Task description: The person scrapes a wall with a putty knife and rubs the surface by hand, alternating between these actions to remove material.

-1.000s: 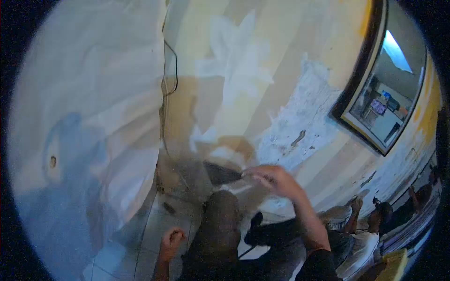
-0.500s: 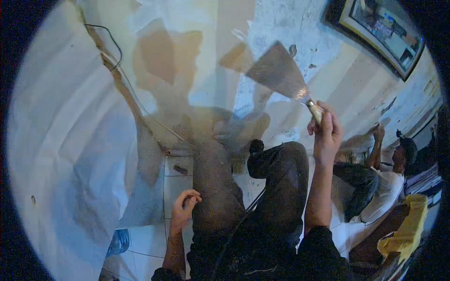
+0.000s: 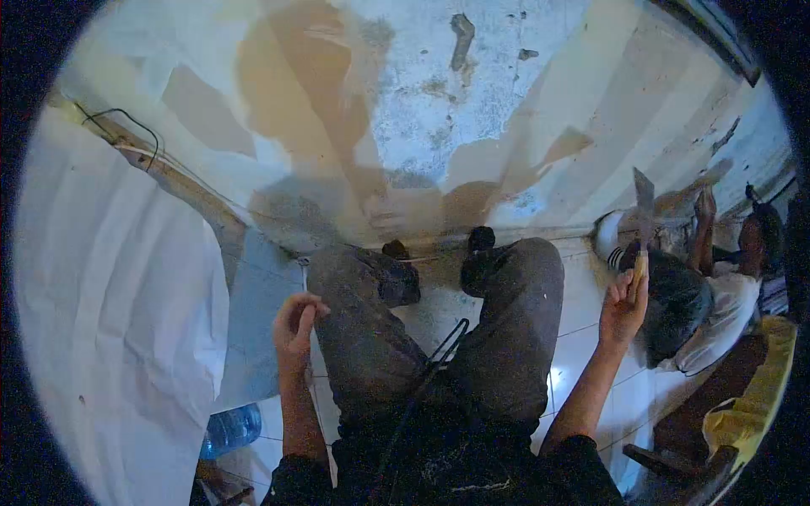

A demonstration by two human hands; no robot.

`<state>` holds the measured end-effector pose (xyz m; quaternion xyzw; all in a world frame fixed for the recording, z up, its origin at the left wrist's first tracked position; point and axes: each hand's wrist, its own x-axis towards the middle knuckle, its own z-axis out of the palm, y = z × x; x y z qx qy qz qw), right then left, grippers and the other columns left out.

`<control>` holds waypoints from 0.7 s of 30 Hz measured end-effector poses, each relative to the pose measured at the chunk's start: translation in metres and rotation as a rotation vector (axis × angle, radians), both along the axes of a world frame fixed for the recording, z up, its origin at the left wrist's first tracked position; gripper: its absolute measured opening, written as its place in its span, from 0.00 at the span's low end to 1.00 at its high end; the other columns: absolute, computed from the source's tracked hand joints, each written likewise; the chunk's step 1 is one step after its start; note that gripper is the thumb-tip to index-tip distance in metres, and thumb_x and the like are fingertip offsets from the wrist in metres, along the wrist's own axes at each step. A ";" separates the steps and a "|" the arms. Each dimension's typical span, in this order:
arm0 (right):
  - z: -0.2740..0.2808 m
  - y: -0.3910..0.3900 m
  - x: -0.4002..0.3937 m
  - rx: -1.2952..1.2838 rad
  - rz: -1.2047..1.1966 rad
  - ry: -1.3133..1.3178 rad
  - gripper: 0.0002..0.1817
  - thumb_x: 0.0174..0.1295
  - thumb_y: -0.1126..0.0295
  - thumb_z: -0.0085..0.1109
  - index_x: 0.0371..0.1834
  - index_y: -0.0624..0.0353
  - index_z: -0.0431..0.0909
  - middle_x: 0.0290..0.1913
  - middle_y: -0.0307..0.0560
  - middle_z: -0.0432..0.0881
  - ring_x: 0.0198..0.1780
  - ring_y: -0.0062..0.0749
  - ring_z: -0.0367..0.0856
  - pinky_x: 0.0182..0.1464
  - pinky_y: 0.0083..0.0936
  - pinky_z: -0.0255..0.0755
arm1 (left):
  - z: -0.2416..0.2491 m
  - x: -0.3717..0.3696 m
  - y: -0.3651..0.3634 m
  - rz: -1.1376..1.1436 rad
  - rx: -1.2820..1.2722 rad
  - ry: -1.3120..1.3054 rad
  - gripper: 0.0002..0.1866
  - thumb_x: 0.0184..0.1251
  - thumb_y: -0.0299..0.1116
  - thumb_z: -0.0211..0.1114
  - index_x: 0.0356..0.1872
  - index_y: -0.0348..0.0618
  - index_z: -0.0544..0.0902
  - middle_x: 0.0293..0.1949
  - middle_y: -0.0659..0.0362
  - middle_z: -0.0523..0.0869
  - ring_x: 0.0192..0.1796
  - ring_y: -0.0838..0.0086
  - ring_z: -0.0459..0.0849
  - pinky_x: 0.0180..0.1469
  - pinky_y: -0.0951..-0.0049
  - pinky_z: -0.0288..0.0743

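My right hand (image 3: 623, 310) is closed round the handle of a putty knife (image 3: 645, 202), held upright off to the right with its blade seen nearly edge-on. My left hand (image 3: 295, 329) hovers beside my left knee, fingers loosely curled and apart, with nothing visible in it. In front of me rises a wall (image 3: 624, 110) with striped paint. A whitish, peeled patch (image 3: 430, 135) with holes and dark marks shows at its middle. Shadows of my head, arms and the blade fall across it.
A co-worker (image 3: 721, 325) in a white top sits close on the right, a hand raised near the wall. White sheeting (image 3: 126, 287) covers something on the left, beside a blue water bottle (image 3: 234, 428). Yellow cloth (image 3: 747, 413) lies over wooden furniture at the lower right. A frame (image 3: 717, 38) hangs above.
My right hand has moved right and down, away from the wall patch, and the blade has turned edge-on. The view has shifted; my left hand remains near the knee.
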<state>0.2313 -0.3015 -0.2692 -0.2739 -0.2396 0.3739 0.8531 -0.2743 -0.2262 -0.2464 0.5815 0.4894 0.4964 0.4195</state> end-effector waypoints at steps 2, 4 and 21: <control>-0.012 0.000 0.003 0.008 0.020 0.071 0.30 0.72 0.62 0.51 0.74 0.57 0.56 0.47 0.39 0.75 0.35 0.16 0.65 0.32 0.13 0.63 | 0.015 0.013 0.004 -0.025 -0.004 0.039 0.08 0.73 0.28 0.55 0.45 0.36 0.79 0.38 0.57 0.83 0.43 0.73 0.81 0.49 0.73 0.73; -0.004 0.008 -0.009 -0.063 -0.120 0.202 0.25 0.74 0.62 0.48 0.70 0.62 0.60 0.38 0.39 0.71 0.35 0.20 0.65 0.33 0.17 0.62 | 0.025 0.024 0.000 -0.044 -0.008 0.074 0.07 0.73 0.27 0.55 0.46 0.36 0.79 0.39 0.57 0.83 0.43 0.73 0.82 0.49 0.73 0.73; -0.036 0.037 0.016 0.191 0.193 0.260 0.28 0.73 0.55 0.49 0.73 0.48 0.59 0.50 0.35 0.79 0.47 0.27 0.72 0.49 0.26 0.67 | 0.049 0.030 -0.040 0.099 0.134 0.259 0.07 0.69 0.24 0.57 0.44 0.36 0.79 0.39 0.55 0.82 0.42 0.72 0.82 0.50 0.73 0.74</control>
